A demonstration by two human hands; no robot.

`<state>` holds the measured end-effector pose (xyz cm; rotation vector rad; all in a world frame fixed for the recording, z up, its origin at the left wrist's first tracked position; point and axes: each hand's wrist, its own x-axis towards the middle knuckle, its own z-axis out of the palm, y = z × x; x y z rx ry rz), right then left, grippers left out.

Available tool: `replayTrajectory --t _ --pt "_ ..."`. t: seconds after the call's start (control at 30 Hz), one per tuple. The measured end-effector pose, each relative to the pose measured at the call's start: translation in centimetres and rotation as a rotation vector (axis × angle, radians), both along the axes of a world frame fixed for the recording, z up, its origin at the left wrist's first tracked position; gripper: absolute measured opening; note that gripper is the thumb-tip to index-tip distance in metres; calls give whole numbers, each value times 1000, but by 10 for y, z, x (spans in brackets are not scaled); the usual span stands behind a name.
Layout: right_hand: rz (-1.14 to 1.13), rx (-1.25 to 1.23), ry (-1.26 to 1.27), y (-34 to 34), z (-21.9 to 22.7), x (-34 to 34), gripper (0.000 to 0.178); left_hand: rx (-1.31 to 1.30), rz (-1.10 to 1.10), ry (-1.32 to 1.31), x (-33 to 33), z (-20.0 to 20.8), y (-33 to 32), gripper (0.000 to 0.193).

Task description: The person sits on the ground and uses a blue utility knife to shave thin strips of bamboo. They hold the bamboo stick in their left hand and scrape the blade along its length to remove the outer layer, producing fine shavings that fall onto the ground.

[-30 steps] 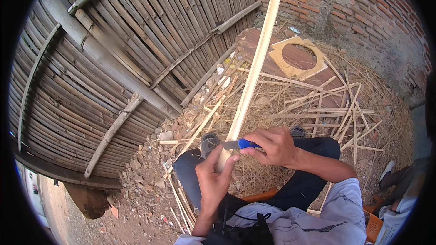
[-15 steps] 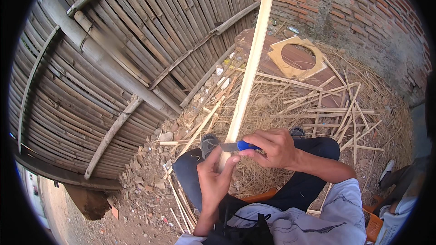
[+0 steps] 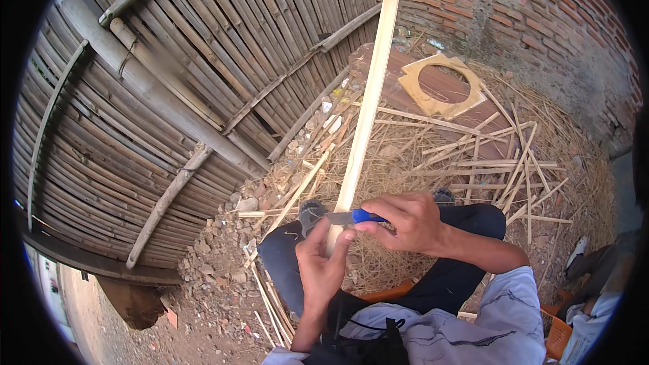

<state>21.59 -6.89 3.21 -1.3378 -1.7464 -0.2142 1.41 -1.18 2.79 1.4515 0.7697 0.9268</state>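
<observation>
A long pale split-bamboo strip [image 3: 368, 105] rises from my lap, leaning away from me and slightly right at its far end. My left hand [image 3: 322, 267] is closed around its near end, with thumb and fingers on either side. In my right hand [image 3: 414, 222] is a knife [image 3: 368, 216] with a blue handle. Its blade lies across the strip, touching or nearly touching it just beyond my left fingers. The blade's tip is partly hidden by those fingers. The right thumb reaches along the handle toward the strip.
Loose bamboo strips [image 3: 514, 162] and shavings [image 3: 405, 155] cover the ground ahead. A flat yellowish board with a round hole [image 3: 443, 86] lies farther back. A slatted bamboo fence [image 3: 223, 47] stands left, a brick wall [image 3: 541, 20] right. Another person's leg [image 3: 598, 257] shows at right.
The strip's far end has swung slightly left. Both hands and the knife have hardly moved.
</observation>
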Motion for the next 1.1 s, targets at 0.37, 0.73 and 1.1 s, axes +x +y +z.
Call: replayTrajectory --t 0.37,0.73,1.1 --pt "-202 62 47 9 14 33 30 -122 -7 26 -16 -8 -8 43" --pt "-126 51 42 10 3 35 30 -1 -34 168 -26 -12 1 27" --pt "20 -45 -30 5 -6 6 31 189 51 180 -8 -9 1 28"
